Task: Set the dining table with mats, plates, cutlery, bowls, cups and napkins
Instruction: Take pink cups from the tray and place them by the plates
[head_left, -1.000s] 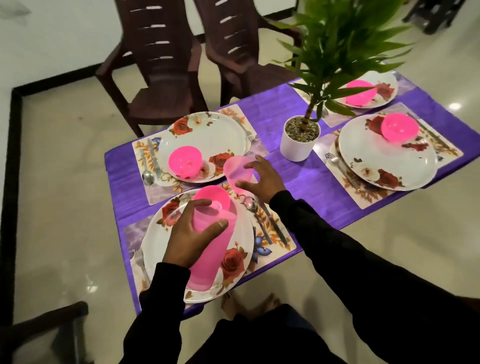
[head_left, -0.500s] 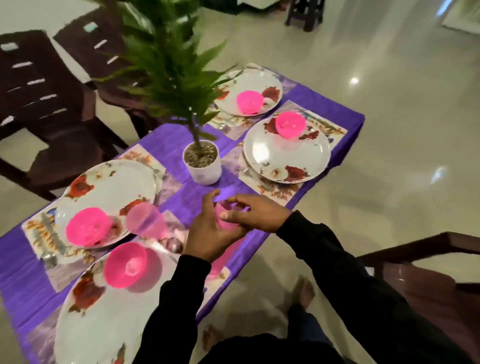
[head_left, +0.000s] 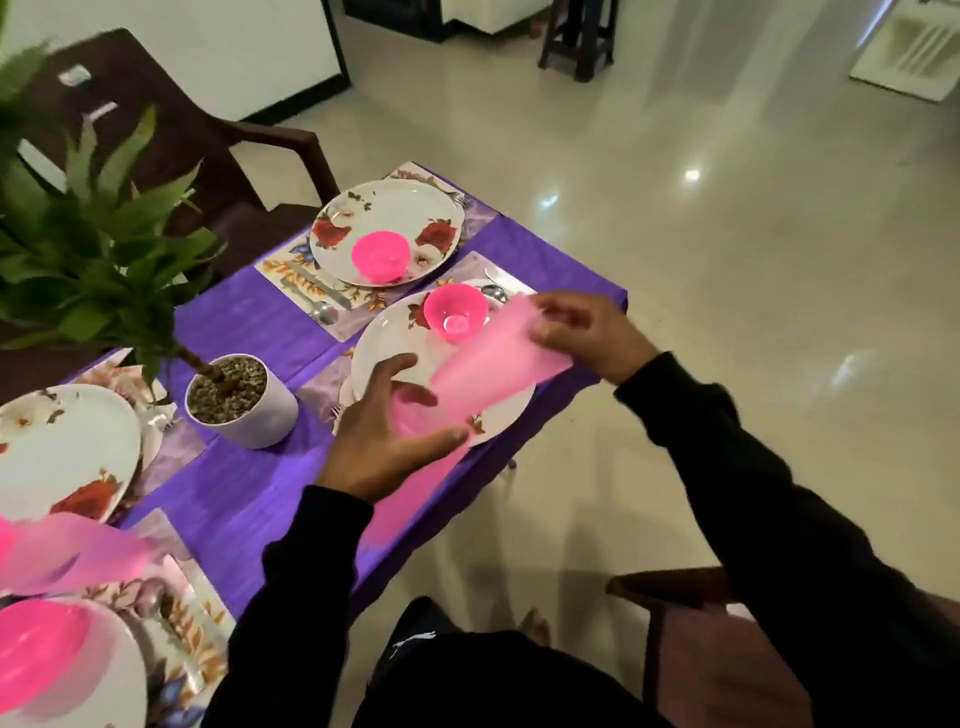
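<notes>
My right hand (head_left: 587, 332) grips the rim end of a translucent pink cup (head_left: 498, 358), tilted over the near right plate (head_left: 384, 353). My left hand (head_left: 384, 436) holds the remaining pink cups (head_left: 410, 493) from above, just below the tilted one. A pink bowl (head_left: 456, 313) sits on that plate. A second rose-patterned plate (head_left: 384, 218) with a pink bowl (head_left: 379, 255) lies behind it on a floral mat, with a knife and spoon (head_left: 324, 306) beside it. Another pink cup (head_left: 67, 551), blurred, stands at the left by a near plate with a bowl (head_left: 36, 649).
A purple cloth (head_left: 260, 493) covers the table. A white pot (head_left: 260, 410) with a leafy plant stands mid-table, left of my hands. Dark chairs stand at the back left (head_left: 171, 135) and near my right arm (head_left: 670, 587). Glossy floor lies to the right.
The view has swung right along the table. Both hands moved from mid-table to the right-end setting, and my right hand has drawn one cup out of those in my left.
</notes>
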